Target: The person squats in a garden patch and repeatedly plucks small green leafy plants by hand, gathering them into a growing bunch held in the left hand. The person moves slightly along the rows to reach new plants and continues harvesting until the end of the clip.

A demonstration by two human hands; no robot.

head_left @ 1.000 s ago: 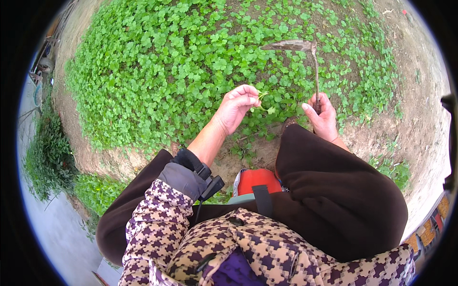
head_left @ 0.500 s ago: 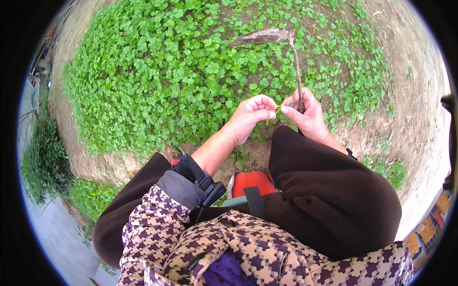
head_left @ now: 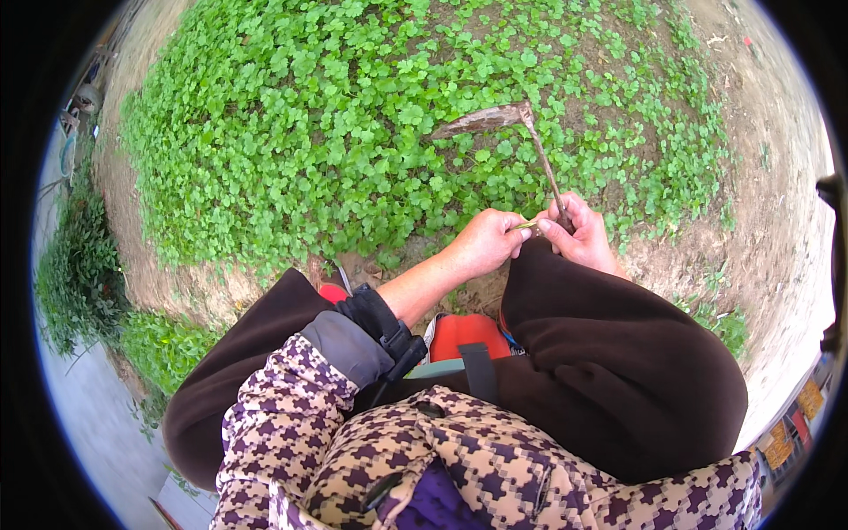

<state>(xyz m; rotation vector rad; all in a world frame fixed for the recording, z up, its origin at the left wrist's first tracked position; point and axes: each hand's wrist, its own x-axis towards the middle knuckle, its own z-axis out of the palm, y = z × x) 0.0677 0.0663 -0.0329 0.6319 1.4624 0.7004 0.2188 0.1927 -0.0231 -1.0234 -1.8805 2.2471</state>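
Note:
A sickle (head_left: pixel 547 163) with a worn, rusty blade and a thin handle points away from me over the plants, its blade turned to the left. The lower end of its handle is held in my right hand (head_left: pixel 585 240), whose thumb and forefinger also come together at a small green stem (head_left: pixel 525 226). My left hand (head_left: pixel 488 241) pinches that stem from the other side, fingers curled. Both hands meet just above my right knee. Beyond them spreads a dense patch of low, leafy green plants (head_left: pixel 291 132).
Bare soil (head_left: pixel 208 296) borders the patch. A red item (head_left: pixel 464 337) lies between my legs, and a red shoe (head_left: pixel 334 290) shows by my left knee. Farther left are a dark bush (head_left: pixel 78 283) and grey pavement (head_left: pixel 93 424).
Both hands have come down toward my right knee, still together at the stem. The sickle has moved down with the right hand and tilted slightly to the left.

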